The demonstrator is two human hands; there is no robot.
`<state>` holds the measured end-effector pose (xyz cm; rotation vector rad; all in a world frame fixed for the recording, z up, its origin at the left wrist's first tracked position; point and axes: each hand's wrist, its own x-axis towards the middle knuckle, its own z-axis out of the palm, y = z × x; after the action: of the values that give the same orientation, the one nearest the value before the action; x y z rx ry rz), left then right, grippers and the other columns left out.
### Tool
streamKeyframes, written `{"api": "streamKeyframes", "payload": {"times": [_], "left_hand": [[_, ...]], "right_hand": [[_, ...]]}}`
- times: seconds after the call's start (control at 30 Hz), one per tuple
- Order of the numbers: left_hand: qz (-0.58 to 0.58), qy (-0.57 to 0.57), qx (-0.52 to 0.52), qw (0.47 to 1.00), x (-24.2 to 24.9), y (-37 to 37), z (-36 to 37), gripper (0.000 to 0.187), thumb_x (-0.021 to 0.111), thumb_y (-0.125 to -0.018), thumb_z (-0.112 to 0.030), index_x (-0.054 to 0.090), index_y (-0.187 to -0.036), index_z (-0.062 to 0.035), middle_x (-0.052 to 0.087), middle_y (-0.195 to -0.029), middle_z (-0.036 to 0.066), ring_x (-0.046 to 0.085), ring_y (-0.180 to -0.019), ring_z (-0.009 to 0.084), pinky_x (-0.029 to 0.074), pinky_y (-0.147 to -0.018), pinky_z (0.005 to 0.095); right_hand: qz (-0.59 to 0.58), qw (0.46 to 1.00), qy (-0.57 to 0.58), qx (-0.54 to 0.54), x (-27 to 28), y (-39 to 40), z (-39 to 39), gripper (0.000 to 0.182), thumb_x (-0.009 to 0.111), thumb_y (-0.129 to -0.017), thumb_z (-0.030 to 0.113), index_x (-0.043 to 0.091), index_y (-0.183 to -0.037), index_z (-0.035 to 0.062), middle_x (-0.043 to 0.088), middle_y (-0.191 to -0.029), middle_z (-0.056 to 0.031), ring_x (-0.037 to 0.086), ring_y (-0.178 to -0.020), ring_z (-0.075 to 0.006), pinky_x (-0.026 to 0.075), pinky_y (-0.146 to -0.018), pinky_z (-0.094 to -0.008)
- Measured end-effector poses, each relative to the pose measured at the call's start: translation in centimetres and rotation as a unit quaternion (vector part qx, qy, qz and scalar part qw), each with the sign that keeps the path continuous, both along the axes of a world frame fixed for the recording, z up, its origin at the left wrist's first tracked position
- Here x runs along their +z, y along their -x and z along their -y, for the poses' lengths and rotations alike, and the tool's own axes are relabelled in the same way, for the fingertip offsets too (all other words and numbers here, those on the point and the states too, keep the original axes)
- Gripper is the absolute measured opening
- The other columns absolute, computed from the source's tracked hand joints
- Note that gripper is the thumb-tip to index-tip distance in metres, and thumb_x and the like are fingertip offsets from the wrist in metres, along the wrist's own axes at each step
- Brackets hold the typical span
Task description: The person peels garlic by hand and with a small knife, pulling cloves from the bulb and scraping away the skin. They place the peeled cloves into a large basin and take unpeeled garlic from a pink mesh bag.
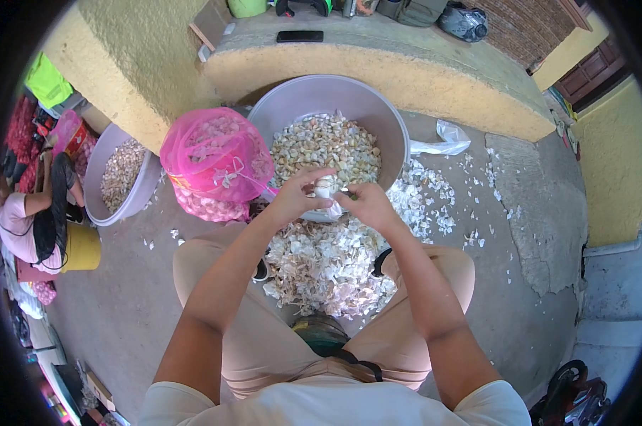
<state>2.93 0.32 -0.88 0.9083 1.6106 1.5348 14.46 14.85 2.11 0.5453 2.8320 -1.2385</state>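
A white garlic bulb point(326, 187) is held between my two hands, over the near rim of a large grey tub point(393, 117). My left hand point(296, 198) curls its fingers and thumb around the bulb from the left. From the right, my right hand point(369, 205) pinches at its papery skin. Loose garlic cloves point(328, 148) fill the bottom of the tub. Below my hands, a heap of peeled garlic skins point(326, 266) lies on the floor between my feet.
A pink mesh sack of garlic point(218, 163) stands left of the tub. Further left, another person point(40, 220) sits by a second tub of cloves point(150, 181). A low ledge point(378, 78) behind the tub bears a phone point(300, 36). A plastic bag point(449, 138) lies at right.
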Motion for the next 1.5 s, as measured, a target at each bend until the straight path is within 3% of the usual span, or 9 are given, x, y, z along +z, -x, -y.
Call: {"api": "streamKeyframes", "payload": {"times": [0.1, 0.2, 0.4, 0.53, 0.73, 0.83, 0.93, 1.13, 1.5], "left_hand": [[0.030, 0.000, -0.012, 0.999, -0.4, 0.2, 0.1, 0.053, 0.066, -0.069, -0.002, 0.050, -0.118, -0.0149, 0.042, -0.115, 0.006, 0.045, -0.104, 0.0171, 0.040, -0.088, 0.0292], [0.315, -0.038, -0.039, 0.947, 0.1, 0.4, 0.3, 0.043, 0.060, -0.077, -0.006, 0.048, -0.118, -0.0137, 0.045, -0.112, 0.004, 0.047, -0.100, 0.0150, 0.043, -0.082, 0.0275], [0.284, -0.019, 0.018, 0.959, -0.9, 0.2, 0.2, 0.028, 0.055, -0.081, -0.008, 0.048, -0.108, -0.0090, 0.048, -0.106, 0.003, 0.051, -0.094, 0.0125, 0.046, -0.075, 0.0259], [0.319, -0.043, 0.086, 0.943, -0.9, 1.0, -0.2, 0.031, 0.057, -0.081, -0.012, 0.044, -0.110, -0.0091, 0.052, -0.102, 0.004, 0.055, -0.089, 0.0120, 0.050, -0.067, 0.0229], [0.295, -0.068, 0.114, 0.946, -0.5, 1.2, 0.3, 0.030, 0.057, -0.081, -0.012, 0.043, -0.108, -0.0093, 0.053, -0.100, 0.004, 0.056, -0.088, 0.0140, 0.051, -0.067, 0.0246], [0.298, -0.055, 0.105, 0.947, 0.0, 0.8, 0.3, 0.038, 0.057, -0.081, -0.013, 0.041, -0.115, -0.0088, 0.052, -0.100, 0.005, 0.056, -0.088, 0.0134, 0.050, -0.069, 0.0250], [0.314, -0.047, 0.078, 0.945, 0.8, 0.2, 0.3, 0.043, 0.058, -0.081, -0.015, 0.041, -0.120, -0.0084, 0.053, -0.098, 0.004, 0.055, -0.086, 0.0116, 0.050, -0.070, 0.0247], [0.332, -0.020, 0.058, 0.941, -0.4, 0.0, 0.0, 0.042, 0.058, -0.081, -0.020, 0.045, -0.119, -0.0084, 0.054, -0.093, 0.002, 0.055, -0.082, 0.0102, 0.049, -0.072, 0.0235], [0.379, -0.059, 0.103, 0.918, -2.0, 0.5, 0.0, 0.029, 0.054, -0.084, -0.019, 0.050, -0.109, -0.0059, 0.058, -0.100, 0.006, 0.057, -0.090, 0.0148, 0.047, -0.074, 0.0276]], "right_hand": [[-0.001, 1.000, -0.005, 0.005, 0.0, 0.0, 0.0, 0.038, 0.056, -0.072, 0.040, 0.063, -0.071, 0.0022, 0.055, -0.059, -0.0183, 0.055, -0.058, -0.0337, 0.043, -0.056, -0.0389], [-0.013, 1.000, -0.015, 0.019, 0.0, -0.1, 0.0, 0.037, 0.056, -0.071, 0.040, 0.062, -0.069, 0.0034, 0.054, -0.056, -0.0170, 0.055, -0.056, -0.0333, 0.043, -0.055, -0.0390], [0.000, 0.987, -0.137, 0.089, -0.2, -0.4, 0.8, 0.037, 0.053, -0.070, 0.043, 0.063, -0.067, 0.0073, 0.057, -0.059, -0.0148, 0.057, -0.059, -0.0311, 0.045, -0.057, -0.0393], [0.084, 0.957, -0.226, 0.160, -0.9, -0.6, 2.0, 0.039, 0.051, -0.070, 0.046, 0.064, -0.068, 0.0089, 0.059, -0.062, -0.0133, 0.058, -0.062, -0.0302, 0.046, -0.060, -0.0392], [0.050, 0.992, -0.089, 0.077, -0.5, -0.5, 0.7, 0.037, 0.059, -0.068, 0.042, 0.062, -0.083, 0.0081, 0.059, -0.067, -0.0141, 0.059, -0.067, -0.0295, 0.046, -0.062, -0.0372], [-0.114, 0.993, 0.009, -0.026, 1.0, -0.6, 1.1, 0.032, 0.065, -0.067, 0.030, 0.058, -0.091, 0.0091, 0.059, -0.076, -0.0106, 0.058, -0.067, -0.0278, 0.047, -0.061, -0.0348], [-0.249, 0.964, -0.067, 0.059, 0.9, -0.3, 1.5, 0.031, 0.067, -0.065, 0.015, 0.057, -0.094, 0.0105, 0.057, -0.082, -0.0055, 0.058, -0.066, -0.0254, 0.047, -0.058, -0.0320], [-0.287, 0.945, -0.147, 0.055, -1.6, -0.2, 1.6, 0.029, 0.065, -0.060, 0.005, 0.057, -0.087, 0.0107, 0.055, -0.082, -0.0033, 0.058, -0.065, -0.0224, 0.047, -0.054, -0.0312], [-0.131, 0.968, -0.171, 0.126, -1.9, -0.9, 2.7, 0.024, 0.062, -0.061, 0.004, 0.055, -0.084, 0.0103, 0.055, -0.088, -0.0034, 0.057, -0.071, -0.0242, 0.047, -0.059, -0.0331]]}}
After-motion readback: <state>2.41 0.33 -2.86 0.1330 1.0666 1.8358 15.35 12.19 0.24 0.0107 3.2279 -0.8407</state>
